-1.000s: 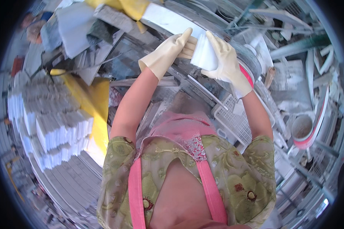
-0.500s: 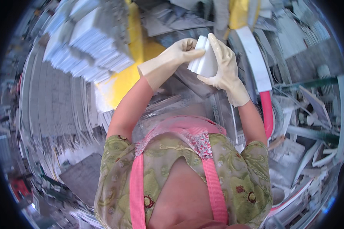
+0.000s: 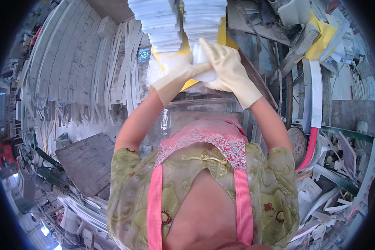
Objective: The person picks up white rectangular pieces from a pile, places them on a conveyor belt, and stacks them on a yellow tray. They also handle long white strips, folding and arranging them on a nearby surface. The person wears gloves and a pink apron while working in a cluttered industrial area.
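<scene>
Both my hands wear cream rubber gloves and meet at the near side of the stacks. My left hand (image 3: 183, 68) grips a small bundle of white tiles (image 3: 205, 76) from the left, its thumb across them and its other fingers mostly hidden. My right hand (image 3: 227, 66) is wrapped round the right side, fingers stretched forward over the tiles. The bundle lies low, at the front of the right stack of white tiles (image 3: 204, 21), over a yellow sheet (image 3: 190, 85). Whether it touches that stack I cannot tell. A left stack of white tiles (image 3: 156, 23) stands beside it.
Long grey-white slabs (image 3: 66, 54) stand in rows at the left, with thin strips (image 3: 131, 62) beside them. A brown board (image 3: 87, 162) lies lower left. On the right runs a white and pink rail (image 3: 316, 96), with a yellow cloth (image 3: 321, 35) at its far end.
The view has turned left, bringing the stacks to the top middle. My hands have carried the raised tile bundle over to the stacks and lowered it in front of the right one.
</scene>
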A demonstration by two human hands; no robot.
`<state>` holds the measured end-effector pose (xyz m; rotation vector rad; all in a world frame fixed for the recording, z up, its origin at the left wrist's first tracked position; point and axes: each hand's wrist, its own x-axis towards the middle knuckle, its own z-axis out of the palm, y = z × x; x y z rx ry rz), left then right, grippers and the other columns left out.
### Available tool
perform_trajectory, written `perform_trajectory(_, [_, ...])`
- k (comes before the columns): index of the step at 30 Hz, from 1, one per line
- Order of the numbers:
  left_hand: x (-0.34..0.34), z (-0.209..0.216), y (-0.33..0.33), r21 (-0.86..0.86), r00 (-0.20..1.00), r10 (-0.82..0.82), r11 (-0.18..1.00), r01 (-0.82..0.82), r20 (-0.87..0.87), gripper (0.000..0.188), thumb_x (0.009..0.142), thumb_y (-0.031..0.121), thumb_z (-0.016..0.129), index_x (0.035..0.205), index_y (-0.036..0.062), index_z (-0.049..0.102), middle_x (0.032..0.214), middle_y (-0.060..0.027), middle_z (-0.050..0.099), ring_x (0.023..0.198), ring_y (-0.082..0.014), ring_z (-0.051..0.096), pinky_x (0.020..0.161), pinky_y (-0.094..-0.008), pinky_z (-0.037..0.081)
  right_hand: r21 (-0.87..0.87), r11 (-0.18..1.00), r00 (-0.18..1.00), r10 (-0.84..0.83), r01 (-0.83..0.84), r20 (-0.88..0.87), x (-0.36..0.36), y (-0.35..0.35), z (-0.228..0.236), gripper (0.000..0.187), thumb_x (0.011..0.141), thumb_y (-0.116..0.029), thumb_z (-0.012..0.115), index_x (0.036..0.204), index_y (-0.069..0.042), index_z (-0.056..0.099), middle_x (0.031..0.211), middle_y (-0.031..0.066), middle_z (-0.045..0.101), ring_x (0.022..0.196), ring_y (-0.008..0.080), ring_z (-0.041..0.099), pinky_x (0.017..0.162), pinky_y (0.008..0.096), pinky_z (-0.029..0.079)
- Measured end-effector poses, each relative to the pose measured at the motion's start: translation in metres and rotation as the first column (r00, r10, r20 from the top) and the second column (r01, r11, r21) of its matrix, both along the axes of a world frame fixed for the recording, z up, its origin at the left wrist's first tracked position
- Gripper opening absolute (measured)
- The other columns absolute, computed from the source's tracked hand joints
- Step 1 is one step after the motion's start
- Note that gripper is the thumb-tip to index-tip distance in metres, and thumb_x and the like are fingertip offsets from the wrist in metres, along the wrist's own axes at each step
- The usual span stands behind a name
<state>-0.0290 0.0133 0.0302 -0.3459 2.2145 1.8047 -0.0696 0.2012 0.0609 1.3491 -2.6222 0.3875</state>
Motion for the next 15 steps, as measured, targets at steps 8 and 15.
perform_trajectory(8, [0.042,-0.074,-0.04,0.773,0.912,0.408,0.565,-0.288,0.041,0.07,0.087,0.017,0.075,0.145,-0.0045,0.043,0.141,-0.0181,0.056,0.128,-0.0318,0.059,0.108,-0.0458,0.05,0.094,0.96,0.961,0.27,-0.263,-0.065,-0.002,-0.057,0.018,0.114,0.059,-0.041,0.094,0.155,-0.011,0.04,0.155,0.0219,0.044,0.144,0.0346,0.042,0.115,0.0509,0.036])
perform_trajectory(15, [0.052,-0.094,-0.069,0.958,0.911,0.382,0.165,-0.235,0.158,0.073,0.086,0.019,0.075,0.148,0.0001,0.042,0.144,-0.0162,0.055,0.134,-0.0335,0.054,0.114,-0.0498,0.043,-0.581,0.794,0.58,0.391,0.18,0.715,-0.019,-0.036,0.014,0.094,0.082,-0.042,0.08,0.158,-0.007,0.037,0.16,0.0164,0.041,0.149,0.0312,0.037,0.123,0.044,0.029])
